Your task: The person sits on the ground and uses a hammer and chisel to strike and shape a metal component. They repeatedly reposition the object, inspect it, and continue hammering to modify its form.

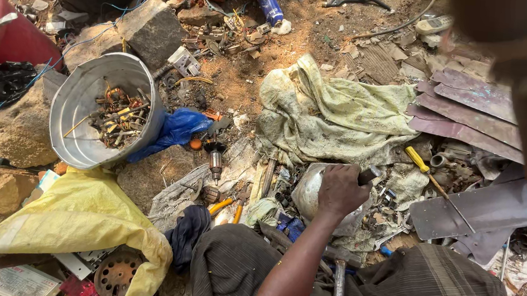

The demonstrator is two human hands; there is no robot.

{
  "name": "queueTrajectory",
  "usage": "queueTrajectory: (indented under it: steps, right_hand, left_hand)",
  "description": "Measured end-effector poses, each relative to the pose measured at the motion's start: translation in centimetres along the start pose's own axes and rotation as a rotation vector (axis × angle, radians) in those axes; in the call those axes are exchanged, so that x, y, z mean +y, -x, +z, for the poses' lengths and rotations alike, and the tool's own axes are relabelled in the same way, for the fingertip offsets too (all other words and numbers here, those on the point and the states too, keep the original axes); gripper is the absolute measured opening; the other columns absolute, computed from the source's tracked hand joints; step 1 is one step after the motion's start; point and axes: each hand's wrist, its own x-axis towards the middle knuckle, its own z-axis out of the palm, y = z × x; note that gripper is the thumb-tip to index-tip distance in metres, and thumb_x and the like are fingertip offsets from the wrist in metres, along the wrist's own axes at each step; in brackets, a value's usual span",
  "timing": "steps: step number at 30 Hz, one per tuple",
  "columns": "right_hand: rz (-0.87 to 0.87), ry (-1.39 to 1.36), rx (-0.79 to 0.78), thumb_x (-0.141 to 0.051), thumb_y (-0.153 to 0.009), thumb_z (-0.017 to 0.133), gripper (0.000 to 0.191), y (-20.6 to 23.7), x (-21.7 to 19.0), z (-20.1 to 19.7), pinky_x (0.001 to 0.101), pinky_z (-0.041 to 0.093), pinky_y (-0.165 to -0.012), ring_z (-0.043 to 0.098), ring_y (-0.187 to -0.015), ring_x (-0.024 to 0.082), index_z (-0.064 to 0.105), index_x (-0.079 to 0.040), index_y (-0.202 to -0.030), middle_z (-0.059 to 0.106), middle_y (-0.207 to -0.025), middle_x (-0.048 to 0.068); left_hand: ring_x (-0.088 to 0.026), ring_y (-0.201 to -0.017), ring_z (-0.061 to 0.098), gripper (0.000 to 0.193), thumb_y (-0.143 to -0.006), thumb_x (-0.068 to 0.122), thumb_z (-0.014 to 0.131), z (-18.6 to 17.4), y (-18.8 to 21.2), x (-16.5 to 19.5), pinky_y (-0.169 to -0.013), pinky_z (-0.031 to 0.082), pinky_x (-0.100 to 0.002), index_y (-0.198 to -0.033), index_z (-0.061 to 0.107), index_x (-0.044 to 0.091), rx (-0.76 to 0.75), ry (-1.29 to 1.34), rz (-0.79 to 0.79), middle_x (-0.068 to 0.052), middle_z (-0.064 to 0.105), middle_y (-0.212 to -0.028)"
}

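Observation:
My left hand (pixel 340 190) is closed around a short dark metal tool (pixel 370 174), whose end sticks out past my fingers to the upper right. The hand rests on a rounded, dented silver metal shell (pixel 305 195) lying among small scrap parts on the ground. A hammer (pixel 339 279) lies between my knees, handle toward me, with no hand on it. A blurred brown shape fills the right edge, close to the camera; my right hand is not visible.
A silver bowl (pixel 73 98) of copper wire scraps stands at the left. Around it lie stones (pixel 150 29), a blue plastic bag (pixel 177 129) and a yellow sack (pixel 76 215). A yellow-handled screwdriver (pixel 417 159) and metal sheets (pixel 474 102) are at the right, beside a greenish cloth (pixel 335 110).

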Motion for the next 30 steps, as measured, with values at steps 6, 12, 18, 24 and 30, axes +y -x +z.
queueTrajectory:
  steps: [6,12,18,24,30]
  right_hand:
    - [0.348,0.147,-0.453,-0.034,-0.090,0.073,0.045,22.6,-4.0,-5.6,0.0408,0.056,-0.096,0.070,-0.107,0.027,0.069,-0.006,-0.125,0.072,-0.124,0.015]
    - [1.187,0.396,-0.487,-0.036,-0.101,0.074,0.065,47.8,-6.1,-18.3,0.0525,0.047,-0.101,0.055,-0.127,0.043,0.061,-0.002,-0.155,0.057,-0.140,0.030]
    - [0.947,0.450,-0.227,-0.023,-0.107,0.075,0.021,47.1,-6.2,-19.9,0.0385,0.050,-0.090,0.060,-0.097,0.029,0.070,-0.006,-0.118,0.064,-0.102,0.013]
    - [1.001,0.678,-0.814,-0.015,-0.096,0.070,0.015,53.2,0.4,-26.4,0.0348,0.054,-0.067,0.066,-0.071,0.022,0.070,-0.002,-0.103,0.067,-0.085,0.012]
    - [1.400,0.456,-1.245,-0.015,-0.090,0.075,0.029,55.8,-4.0,-31.5,0.0362,0.059,-0.073,0.071,-0.080,0.024,0.070,0.003,-0.111,0.070,-0.100,0.018]
  left_hand:
    - [-0.025,-0.072,0.068,0.022,-0.089,0.032,0.071,0.0,0.2,0.1,-0.088,0.049,-0.042,-0.086,0.067,0.010,0.002,0.018,0.002,-0.010,0.069,-0.072]
    - [-0.022,-0.068,0.065,0.021,-0.090,0.031,0.072,0.2,0.0,0.4,-0.083,0.050,-0.040,-0.084,0.068,0.012,-0.056,-0.017,-0.036,-0.007,0.068,-0.071]
    - [-0.019,-0.064,0.065,0.019,-0.090,0.032,0.071,0.9,0.2,-0.2,-0.091,0.051,-0.042,-0.082,0.072,0.014,0.003,-0.001,-0.014,-0.004,0.070,-0.069]
    - [-0.018,-0.061,0.067,0.030,-0.093,0.041,0.068,2.0,0.2,-1.4,-0.062,0.057,-0.037,-0.083,0.067,0.013,-0.116,0.051,-0.115,-0.003,0.066,-0.069]
    - [-0.019,-0.067,0.064,0.052,-0.091,0.063,0.064,2.0,0.0,-1.8,-0.061,0.055,-0.039,-0.088,0.067,0.011,-0.087,-0.017,-0.009,-0.004,0.066,-0.073]
